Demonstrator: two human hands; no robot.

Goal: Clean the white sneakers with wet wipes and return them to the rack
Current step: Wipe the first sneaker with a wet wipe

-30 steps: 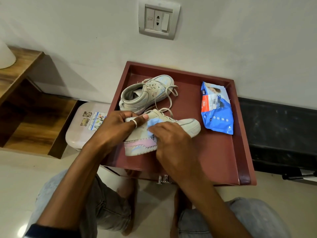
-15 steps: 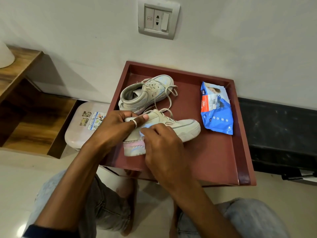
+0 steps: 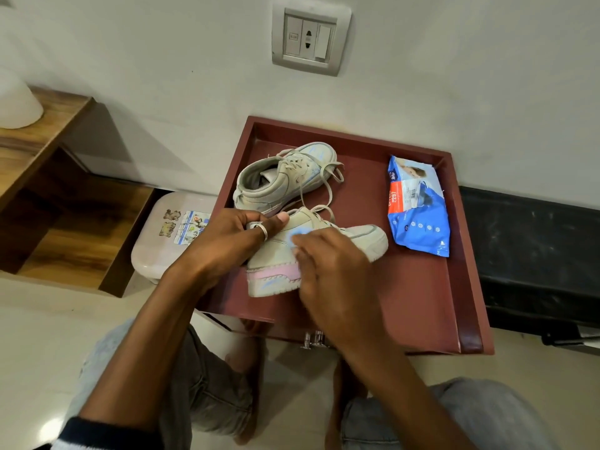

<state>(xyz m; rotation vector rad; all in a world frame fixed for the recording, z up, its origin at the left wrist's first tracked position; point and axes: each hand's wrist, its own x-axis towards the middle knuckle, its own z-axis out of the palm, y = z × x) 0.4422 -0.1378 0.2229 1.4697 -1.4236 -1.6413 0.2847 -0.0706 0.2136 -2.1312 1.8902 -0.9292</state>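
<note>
A wooden shelf (image 3: 48, 196) stands at the far left, and a pale stool (image 3: 152, 245) with stickers sits between it and the maroon rimmed surface (image 3: 422, 303). The left hand (image 3: 233, 241), with a ring on the thumb, comes in from 8 o'clock and grips the heel collar of the near sneaker (image 3: 367, 238), fingers curled round it. That sneaker lies near the surface's centre with its toe towards 3 o'clock. The far sneaker (image 3: 279, 180) rests just behind it at 11 o'clock, and their laces overlap. The right hand (image 3: 334, 277), blurred, reaches from 6 o'clock with bent fingers holding a pale blue wipe (image 3: 293, 237) against the near sneaker's side. A blue wet-wipes pack (image 3: 418, 209) lies flat at 2 o'clock, apart from both shoes.
</note>
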